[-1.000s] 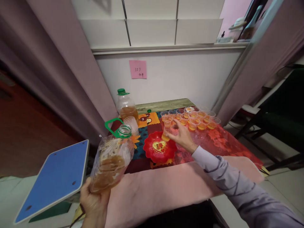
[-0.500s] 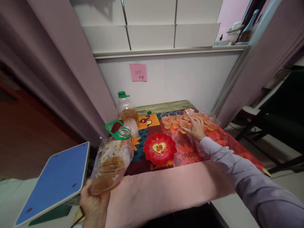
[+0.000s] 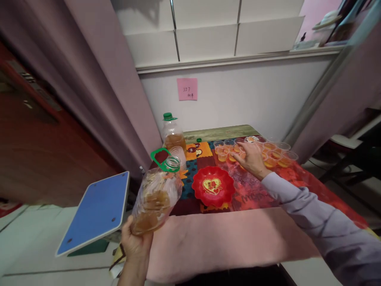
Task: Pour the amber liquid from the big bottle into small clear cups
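Against a white wall, the small table (image 3: pixel 220 133) wears glossy patterned cloth. Over its near left corner the left hand (image 3: pixel 135 244) grips an uncapped crinkled plastic bottle (image 3: pixel 156 194); the right hand (image 3: pixel 253 159) rests open-fingered on the clear cups (image 3: pixel 275 153) at the far edge.

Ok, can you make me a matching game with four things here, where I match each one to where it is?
Things:
1. open bottle
2. capped bottle
3. red plate
4. pink note

Places:
A. stuck on the wall
B. standing at the back of the table, near the curtain
C. tilted in the left hand
D. lying on the patterned cloth, left of the right hand

Pairs: 1-C, 2-B, 3-D, 4-A
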`<state>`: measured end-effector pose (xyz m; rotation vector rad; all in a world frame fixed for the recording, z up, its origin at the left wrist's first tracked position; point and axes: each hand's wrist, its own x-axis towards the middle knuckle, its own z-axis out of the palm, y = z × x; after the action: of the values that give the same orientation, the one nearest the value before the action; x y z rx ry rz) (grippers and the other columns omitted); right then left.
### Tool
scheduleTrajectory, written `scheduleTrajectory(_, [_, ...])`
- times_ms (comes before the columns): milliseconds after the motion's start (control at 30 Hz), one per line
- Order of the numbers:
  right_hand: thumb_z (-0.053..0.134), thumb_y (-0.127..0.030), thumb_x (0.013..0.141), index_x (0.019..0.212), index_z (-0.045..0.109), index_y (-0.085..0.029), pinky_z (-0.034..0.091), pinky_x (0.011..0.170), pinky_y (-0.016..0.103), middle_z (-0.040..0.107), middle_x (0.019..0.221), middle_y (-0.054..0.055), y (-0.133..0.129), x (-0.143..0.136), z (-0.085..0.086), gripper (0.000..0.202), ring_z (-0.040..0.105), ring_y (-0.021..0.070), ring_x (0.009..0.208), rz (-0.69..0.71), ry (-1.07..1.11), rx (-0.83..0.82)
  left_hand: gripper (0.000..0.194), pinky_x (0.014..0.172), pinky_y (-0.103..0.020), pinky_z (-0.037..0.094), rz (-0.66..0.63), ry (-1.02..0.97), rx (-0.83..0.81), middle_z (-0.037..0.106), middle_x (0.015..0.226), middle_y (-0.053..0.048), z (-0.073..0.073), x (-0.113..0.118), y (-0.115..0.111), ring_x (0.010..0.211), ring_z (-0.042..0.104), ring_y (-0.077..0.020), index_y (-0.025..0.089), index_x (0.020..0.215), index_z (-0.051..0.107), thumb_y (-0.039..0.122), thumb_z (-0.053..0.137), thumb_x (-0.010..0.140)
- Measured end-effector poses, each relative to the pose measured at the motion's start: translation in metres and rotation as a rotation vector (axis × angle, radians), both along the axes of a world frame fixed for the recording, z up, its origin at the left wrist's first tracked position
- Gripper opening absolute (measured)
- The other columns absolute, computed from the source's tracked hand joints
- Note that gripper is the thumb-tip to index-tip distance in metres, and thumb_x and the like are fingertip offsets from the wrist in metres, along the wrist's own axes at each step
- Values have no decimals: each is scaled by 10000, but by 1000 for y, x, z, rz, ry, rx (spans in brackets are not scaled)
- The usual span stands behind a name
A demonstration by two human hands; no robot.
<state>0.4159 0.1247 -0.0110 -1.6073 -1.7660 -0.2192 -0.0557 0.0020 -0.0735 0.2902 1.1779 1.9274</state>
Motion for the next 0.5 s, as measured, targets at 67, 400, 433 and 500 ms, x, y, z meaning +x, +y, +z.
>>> scheduleTrajectory(67, [554, -475, 1058, 1215, 797, -204, 525, 1035, 462, 800, 1205, 159, 2, -40, 28, 396, 728, 313, 1108, 213, 32, -46, 252, 1039, -434, 534, 3, -24, -7, 784, 948, -41, -2, -1, -1, 1082, 703, -292, 223, 905, 747, 410, 740, 736])
scheduleTrajectory(400, [602, -270, 1064, 1416, 713, -229, 583, 965, 365, 712, 1439, 148, 42, -220, 91, 371, 760, 286, 1169, 544, -299, -365, 276, 950, -399, 584, -31, -168, -24, 822, 995, -46, 4, 3, -7, 970, 752, -260, 212, 955, 787, 404, 740, 762])
scheduleTrajectory(433, [618, -248, 1050, 1380, 733, -213, 584, 968, 367, 731, 1406, 163, 47, -227, 90, 351, 768, 291, 1155, 539, -307, -388, 272, 941, -396, 588, -27, -171, -26, 823, 993, -45, 4, 4, -8, 967, 754, -260, 214, 948, 786, 407, 739, 763])
scheduleTrajectory(500, [625, -195, 1031, 1291, 773, -168, 584, 966, 368, 774, 1321, 189, 53, -234, 87, 301, 779, 303, 1141, 533, -317, -410, 279, 919, -394, 595, -40, -175, -27, 824, 999, -50, 5, 5, -8, 977, 758, -269, 215, 946, 787, 421, 740, 763])
